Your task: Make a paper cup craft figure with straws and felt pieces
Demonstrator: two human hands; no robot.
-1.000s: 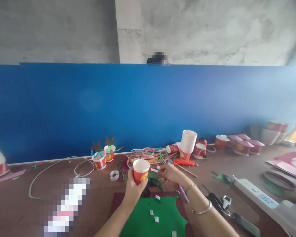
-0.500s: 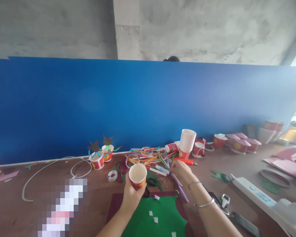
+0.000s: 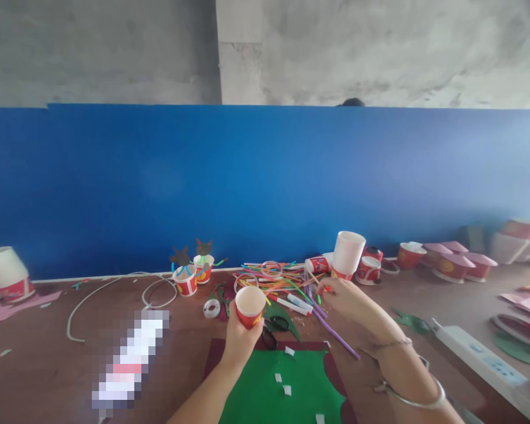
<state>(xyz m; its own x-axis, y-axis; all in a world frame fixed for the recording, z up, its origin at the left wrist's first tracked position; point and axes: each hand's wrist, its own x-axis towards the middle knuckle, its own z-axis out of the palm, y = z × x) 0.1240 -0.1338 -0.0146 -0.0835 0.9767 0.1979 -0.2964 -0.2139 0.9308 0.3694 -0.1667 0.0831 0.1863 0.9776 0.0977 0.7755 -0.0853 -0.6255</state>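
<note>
A red and white paper cup [image 3: 249,306] is upright in my left hand [image 3: 242,337], its open top facing up. My right hand [image 3: 342,294] reaches over the table in front of a stack of white cups [image 3: 350,250]; its fingers are pinched around a thin stick-like piece. Left of that hand lies a pile of coloured pipe cleaners [image 3: 274,277]. Two markers [image 3: 294,305] and black-handled scissors [image 3: 271,330] rest between my hands. Green felt [image 3: 287,383] with small white pieces lies over a dark red sheet below.
Two cups with cat figures [image 3: 186,281] stand at the back left, near a tape roll [image 3: 211,308]. Cups with pink tops [image 3: 457,265] are at the right, behind a white power strip [image 3: 477,356]. A blue partition [image 3: 247,182] runs along the table's back edge.
The view has turned left, shifting most objects rightward. My right hand has moved right and lifted, now in front of the cup stack. My left hand still holds the cup.
</note>
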